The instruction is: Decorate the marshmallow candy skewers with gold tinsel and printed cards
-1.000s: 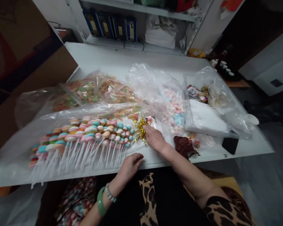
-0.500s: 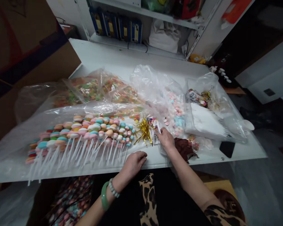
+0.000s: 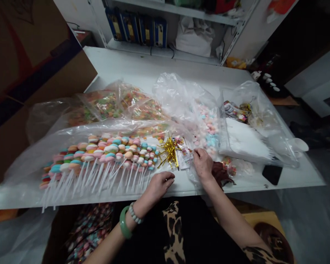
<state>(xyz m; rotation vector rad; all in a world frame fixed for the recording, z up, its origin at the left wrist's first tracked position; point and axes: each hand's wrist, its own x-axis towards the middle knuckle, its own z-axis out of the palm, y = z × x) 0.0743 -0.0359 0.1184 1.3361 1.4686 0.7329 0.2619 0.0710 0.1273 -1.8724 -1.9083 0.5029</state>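
My left hand (image 3: 157, 186) rests at the front edge of the white table with its fingers curled together and nothing showing in them. Beside it lie rows of pastel marshmallow skewers (image 3: 104, 152) with white sticks pointing toward me. My right hand (image 3: 203, 163) is closed in a pinch over the marshmallow bag's edge; whatever its fingertips hold is hidden. Just left of those fingertips is a small pile of printed paper cards (image 3: 184, 159). Gold tinsel ties (image 3: 169, 151) lie between the cards and the skewers. A clear bag of loose marshmallows (image 3: 207, 123) sits behind my right hand.
Clear bags of coloured gummies (image 3: 112, 104) lie behind the skewers. A clear tray (image 3: 287, 161) with white sticks stands right, near a dark phone-like slab (image 3: 272, 174) and brown cloth (image 3: 221, 174). A large cardboard box (image 3: 79, 69) rises at left.
My right hand has drawn back to the right, off the printed cards, which show more now. My left hand has barely moved. The whole view has shifted slightly.
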